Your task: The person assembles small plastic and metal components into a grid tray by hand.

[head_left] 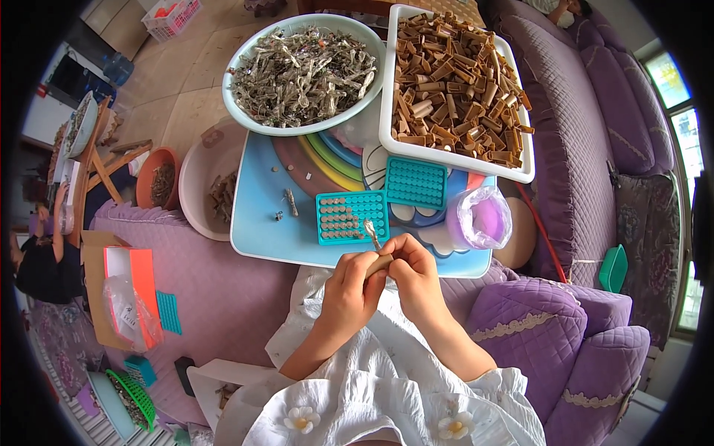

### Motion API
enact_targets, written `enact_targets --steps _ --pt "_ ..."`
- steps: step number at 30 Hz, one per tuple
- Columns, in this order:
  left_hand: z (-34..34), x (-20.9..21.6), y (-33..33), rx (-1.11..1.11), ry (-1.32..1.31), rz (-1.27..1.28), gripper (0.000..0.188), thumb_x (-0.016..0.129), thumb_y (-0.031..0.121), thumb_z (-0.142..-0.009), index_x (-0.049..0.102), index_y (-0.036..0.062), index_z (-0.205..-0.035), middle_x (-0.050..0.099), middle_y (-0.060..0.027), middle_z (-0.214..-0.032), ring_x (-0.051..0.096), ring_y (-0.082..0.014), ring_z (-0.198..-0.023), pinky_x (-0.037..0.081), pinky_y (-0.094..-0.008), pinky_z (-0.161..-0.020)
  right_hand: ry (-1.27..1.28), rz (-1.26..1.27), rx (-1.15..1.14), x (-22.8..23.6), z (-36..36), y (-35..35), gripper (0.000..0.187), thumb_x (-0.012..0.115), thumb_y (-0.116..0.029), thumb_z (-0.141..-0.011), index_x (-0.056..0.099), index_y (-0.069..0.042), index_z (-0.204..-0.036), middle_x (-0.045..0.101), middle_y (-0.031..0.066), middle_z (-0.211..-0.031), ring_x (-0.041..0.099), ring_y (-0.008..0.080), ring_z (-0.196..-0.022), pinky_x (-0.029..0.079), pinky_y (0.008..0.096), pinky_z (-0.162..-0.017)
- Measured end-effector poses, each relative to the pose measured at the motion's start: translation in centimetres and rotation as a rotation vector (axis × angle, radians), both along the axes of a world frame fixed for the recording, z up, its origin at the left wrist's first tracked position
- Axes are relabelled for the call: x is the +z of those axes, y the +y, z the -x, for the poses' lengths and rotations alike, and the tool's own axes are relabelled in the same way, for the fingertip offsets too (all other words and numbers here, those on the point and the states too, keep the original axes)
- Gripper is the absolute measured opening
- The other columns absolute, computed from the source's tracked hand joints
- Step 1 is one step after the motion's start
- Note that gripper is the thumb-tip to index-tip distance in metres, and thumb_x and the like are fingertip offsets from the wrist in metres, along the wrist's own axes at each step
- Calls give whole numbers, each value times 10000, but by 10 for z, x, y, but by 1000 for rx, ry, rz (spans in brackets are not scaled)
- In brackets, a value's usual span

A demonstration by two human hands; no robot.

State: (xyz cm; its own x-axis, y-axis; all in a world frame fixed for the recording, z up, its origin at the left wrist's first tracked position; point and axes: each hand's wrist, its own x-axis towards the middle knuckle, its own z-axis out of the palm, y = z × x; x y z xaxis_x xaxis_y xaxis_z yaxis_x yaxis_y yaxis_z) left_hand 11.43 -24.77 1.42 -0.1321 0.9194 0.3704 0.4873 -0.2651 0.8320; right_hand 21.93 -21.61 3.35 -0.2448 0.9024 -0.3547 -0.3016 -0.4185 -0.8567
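Both hands meet over the near edge of a small blue table (297, 241). Closed fingers of my left hand (348, 286) grip a short brown tube piece (378, 265). My right hand (418, 273) pinches at the same piece from the other side. From between the fingers a silvery, crumpled strip (371, 229) sticks up; its lower end is hidden. Just beyond lies a teal peg tray (338, 242), with brownish round pieces in its left part. Another teal tray (416, 183) sits behind it. A loose silvery twist (291, 202) lies to the left.
At the back stand a pale round basin (232, 97) heaped with silvery twists and a white bin (387, 97) full of brown tube pieces. A plastic-lined purple tub (485, 223) is at right. Purple sofas (528, 327) flank the table. A person (44, 253) works at far left.
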Motion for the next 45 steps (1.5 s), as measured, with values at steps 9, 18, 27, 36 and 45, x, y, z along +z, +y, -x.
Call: enact_targets --steps 9,18,27,36,45 --pt "9 -3 0 91 -5 -42 216 568 14 -733 497 21 -937 542 -114 -806 543 -248 -671 438 -308 -533 -40 29 -21 6 21 4 162 397 48 -729 507 38 -848 526 35 -746 484 75 -646 417 206 -584" --pt "21 -20 8 327 -83 -334 158 510 83 -797 470 -3 -924 515 -102 -809 512 -188 -646 414 -285 -565 -205 -83 24 26 48 2 211 422 45 -720 538 59 -895 570 54 -809 533 79 -706 440 200 -625" --pt "33 -27 0 532 -361 -302 324 418 320 -868 452 0 -903 484 -51 -789 462 -119 -674 391 -263 -593 -182 -110 31 27 68 -11 198 443 35 -742 539 55 -913 590 65 -826 555 95 -746 449 219 -677" --pt "40 9 -1 285 -833 -85 361 408 344 -868 432 -1 -972 482 -47 -822 453 -98 -652 369 -230 -597 -38 -122 26 26 66 -16 202 444 68 -775 515 59 -963 590 88 -865 564 122 -793 456 235 -716" --pt "50 20 -2 25 -1285 116 324 361 296 -884 392 8 -1028 490 -74 -875 559 -164 -597 463 -244 -456 72 -155 -133 17 56 -23 215 447 59 -764 520 28 -965 579 87 -895 535 107 -801 426 229 -708"
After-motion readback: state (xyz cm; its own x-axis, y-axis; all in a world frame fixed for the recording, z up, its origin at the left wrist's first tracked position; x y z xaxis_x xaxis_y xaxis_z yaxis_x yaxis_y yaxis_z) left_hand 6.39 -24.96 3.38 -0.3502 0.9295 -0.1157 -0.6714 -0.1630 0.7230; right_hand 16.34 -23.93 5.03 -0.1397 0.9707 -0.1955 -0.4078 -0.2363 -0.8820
